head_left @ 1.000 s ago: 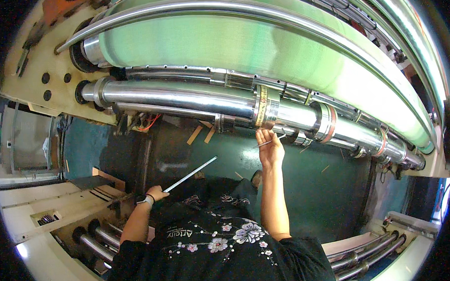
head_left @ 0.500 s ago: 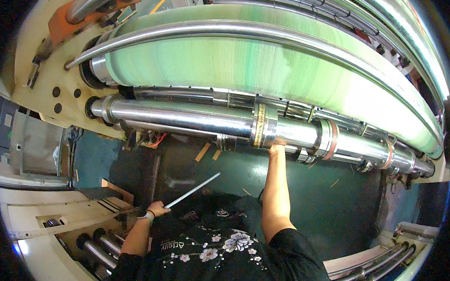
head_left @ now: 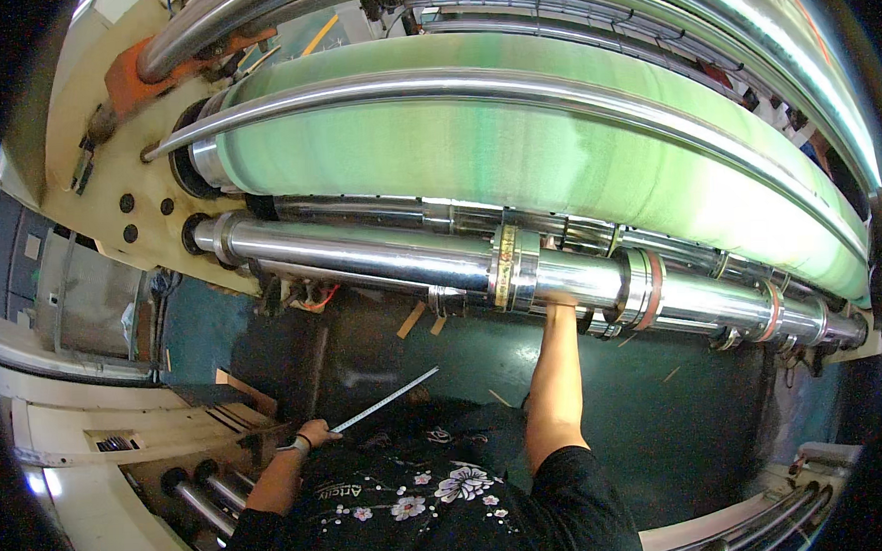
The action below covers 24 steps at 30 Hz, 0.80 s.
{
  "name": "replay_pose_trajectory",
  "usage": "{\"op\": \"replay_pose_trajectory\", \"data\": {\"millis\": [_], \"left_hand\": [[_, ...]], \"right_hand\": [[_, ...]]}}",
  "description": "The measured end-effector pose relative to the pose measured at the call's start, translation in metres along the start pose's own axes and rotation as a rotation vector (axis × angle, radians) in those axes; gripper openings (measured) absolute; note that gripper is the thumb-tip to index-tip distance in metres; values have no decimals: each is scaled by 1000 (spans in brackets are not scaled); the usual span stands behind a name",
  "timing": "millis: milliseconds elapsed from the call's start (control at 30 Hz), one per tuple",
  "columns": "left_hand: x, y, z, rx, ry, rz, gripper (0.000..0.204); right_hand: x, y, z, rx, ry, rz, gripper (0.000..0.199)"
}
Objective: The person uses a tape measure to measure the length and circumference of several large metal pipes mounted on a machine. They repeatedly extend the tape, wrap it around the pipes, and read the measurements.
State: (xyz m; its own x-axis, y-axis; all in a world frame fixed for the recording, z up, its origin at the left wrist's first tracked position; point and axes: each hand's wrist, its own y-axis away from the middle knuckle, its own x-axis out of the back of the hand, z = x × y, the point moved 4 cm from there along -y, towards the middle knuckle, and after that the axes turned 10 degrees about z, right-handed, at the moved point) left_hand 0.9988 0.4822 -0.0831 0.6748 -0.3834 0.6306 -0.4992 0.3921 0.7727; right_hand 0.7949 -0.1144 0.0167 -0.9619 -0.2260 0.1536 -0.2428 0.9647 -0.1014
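My left hand (head_left: 316, 433) is closed around one end of a thin steel ruler (head_left: 387, 400), which slants up and to the right over the dark floor. My right arm reaches forward to a polished steel shaft (head_left: 362, 251). There my right hand (head_left: 558, 299) goes under and behind the shaft, just right of a ring-shaped collar (head_left: 515, 269). Most of its fingers are hidden by the shaft, though a small skin-coloured patch shows above it beside the collar. A second collar with a reddish band (head_left: 645, 289) sits farther right on the shaft.
Beyond the shaft lies a large pale-green roller (head_left: 388, 146) with a chrome bar (head_left: 434, 84) across it. A cream machine side frame (head_left: 107, 180) stands at the left. Cardboard strips (head_left: 412, 321) lie on the floor. Metal rollers (head_left: 201, 507) sit at lower left.
The view has shifted, so the machine appears slightly lower. My right hand has reached further behind the shaft, beside the collar. My left hand keeps hold of the steel ruler.
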Motion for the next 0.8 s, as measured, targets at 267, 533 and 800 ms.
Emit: {"op": "replay_pose_trajectory", "data": {"millis": [267,533,800], "left_hand": [[28,7,26,-39,5,95,56],[23,15,34,56,-82,-146,55],[5,7,10,-5,-156,-26,62]], "right_hand": [[-4,-36,50,-179,-446,-151,19],[11,-28,42,-280,-675,-235,15],[4,-35,28,-337,-714,-330,12]]}}
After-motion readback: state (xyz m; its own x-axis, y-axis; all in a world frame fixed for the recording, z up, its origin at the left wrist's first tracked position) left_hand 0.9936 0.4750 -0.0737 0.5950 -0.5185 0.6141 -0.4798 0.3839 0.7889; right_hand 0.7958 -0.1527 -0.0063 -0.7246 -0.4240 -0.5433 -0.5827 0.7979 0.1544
